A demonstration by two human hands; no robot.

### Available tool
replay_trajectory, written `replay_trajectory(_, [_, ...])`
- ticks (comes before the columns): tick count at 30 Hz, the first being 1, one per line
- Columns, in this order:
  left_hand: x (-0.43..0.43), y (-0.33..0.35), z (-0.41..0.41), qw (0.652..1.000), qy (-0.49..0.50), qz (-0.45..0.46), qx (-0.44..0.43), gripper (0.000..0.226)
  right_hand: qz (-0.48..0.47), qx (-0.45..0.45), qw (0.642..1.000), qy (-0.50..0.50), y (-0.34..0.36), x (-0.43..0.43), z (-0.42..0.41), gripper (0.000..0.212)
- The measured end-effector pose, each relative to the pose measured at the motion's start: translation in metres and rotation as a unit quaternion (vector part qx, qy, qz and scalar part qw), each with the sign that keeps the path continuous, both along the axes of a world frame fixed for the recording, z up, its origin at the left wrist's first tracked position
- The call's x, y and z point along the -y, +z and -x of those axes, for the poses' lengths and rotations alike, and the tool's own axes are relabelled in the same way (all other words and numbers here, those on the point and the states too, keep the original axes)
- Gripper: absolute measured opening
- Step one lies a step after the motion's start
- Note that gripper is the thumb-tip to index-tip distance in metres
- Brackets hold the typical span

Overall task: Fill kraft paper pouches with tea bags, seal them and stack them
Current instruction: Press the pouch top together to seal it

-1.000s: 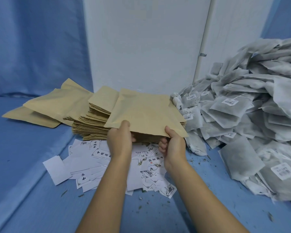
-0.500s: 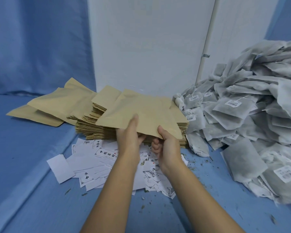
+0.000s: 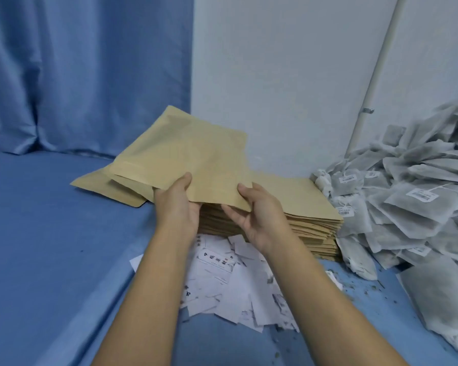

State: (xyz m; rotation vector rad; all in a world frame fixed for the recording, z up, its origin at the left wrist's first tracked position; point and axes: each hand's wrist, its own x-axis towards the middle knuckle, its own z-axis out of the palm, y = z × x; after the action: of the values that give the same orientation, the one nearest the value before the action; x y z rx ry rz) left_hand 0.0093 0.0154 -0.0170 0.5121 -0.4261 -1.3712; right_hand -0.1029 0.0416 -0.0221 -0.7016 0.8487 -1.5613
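left hand (image 3: 179, 207), right hand (image 3: 261, 216), both pinching pouch (image 3: 185, 154)

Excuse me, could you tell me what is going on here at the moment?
A person holds one flat kraft paper pouch above the stack of pouches, the left hand and right hand each pinching its near edge. The heap of tea bags lies to the right, neither hand touching it. White paper slips lie in front of the stack.
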Motion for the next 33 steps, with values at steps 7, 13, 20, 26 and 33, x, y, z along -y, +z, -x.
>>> replay_trajectory(7, [0.082, 0.050, -0.077, 0.997, -0.060, -0.045, -0.013, 0.048, -0.008, -0.329, 0.943, -0.045, 0.064, 0.093, -0.072, 0.042])
replay_trajectory(13, [0.082, 0.004, -0.069, 0.992, 0.016, -0.070, 0.101, 0.022, 0.058, -0.399, 0.909, -0.102, 0.027, 0.093, -0.047, 0.026])
replay_trajectory(20, [0.038, 0.013, -0.026, 0.990, -0.010, 0.018, 0.138, 0.021, 0.011, -0.646, 0.753, -0.124, 0.001, 0.058, 0.009, 0.049])
replay_trajectory(26, [0.013, -0.011, 0.022, 0.987, 0.006, -0.071, 0.146, 0.025, -0.008, -0.777, 0.621, -0.102, -0.024, 0.027, 0.045, 0.045])
replay_trajectory(33, [-0.007, -0.039, 0.046, 0.983, -0.031, -0.153, 0.093, 0.020, 0.106, -0.757, 0.590, -0.261, -0.053, -0.003, 0.073, 0.025])
